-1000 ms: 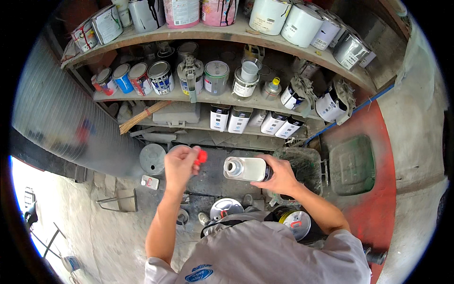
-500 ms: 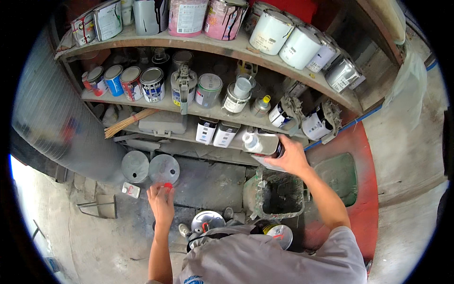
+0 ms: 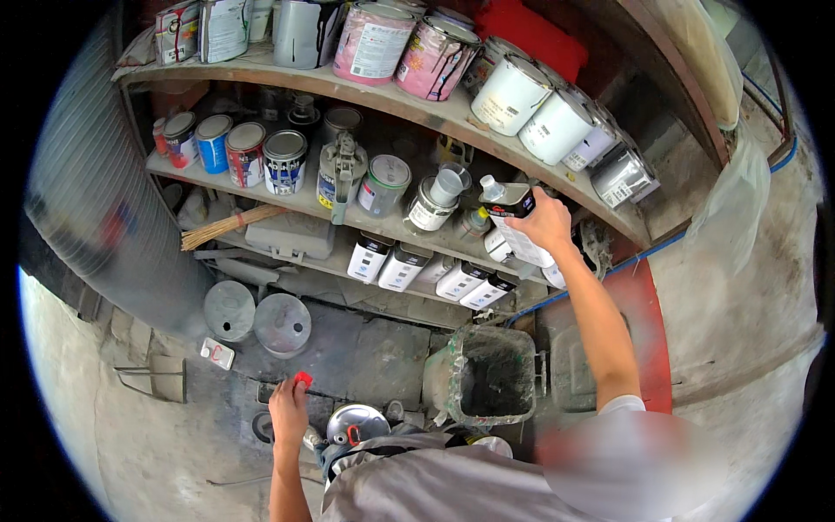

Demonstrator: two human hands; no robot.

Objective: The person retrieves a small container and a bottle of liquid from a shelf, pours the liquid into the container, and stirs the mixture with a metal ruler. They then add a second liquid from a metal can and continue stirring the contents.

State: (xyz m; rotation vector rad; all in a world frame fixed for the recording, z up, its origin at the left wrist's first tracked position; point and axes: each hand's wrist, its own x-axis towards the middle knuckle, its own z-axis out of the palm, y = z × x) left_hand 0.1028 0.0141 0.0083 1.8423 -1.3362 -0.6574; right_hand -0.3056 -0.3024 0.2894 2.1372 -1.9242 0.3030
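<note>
Since the earlier frame, my right hand (image 3: 548, 226) is carrying the can (image 3: 524, 244) up to the middle shelf (image 3: 261, 197). It is closing around the can's side; shelf contact: cannot tell. My left hand (image 3: 288, 413) is pinching the red cap (image 3: 303, 379) between fingertips, well apart from the can.

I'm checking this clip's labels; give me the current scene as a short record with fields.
Left hand: fingers pinching a small red cap-like piece
Right hand: gripping a black-and-white rectangular can, in front of the middle shelf
Upper shelf: includes pink tubs and white cans
Lower shelf: includes grey case, straw bundle, white rectangular cans
Floor: includes square bin, silver-lidded container
Red piece on can: no, apart
</note>
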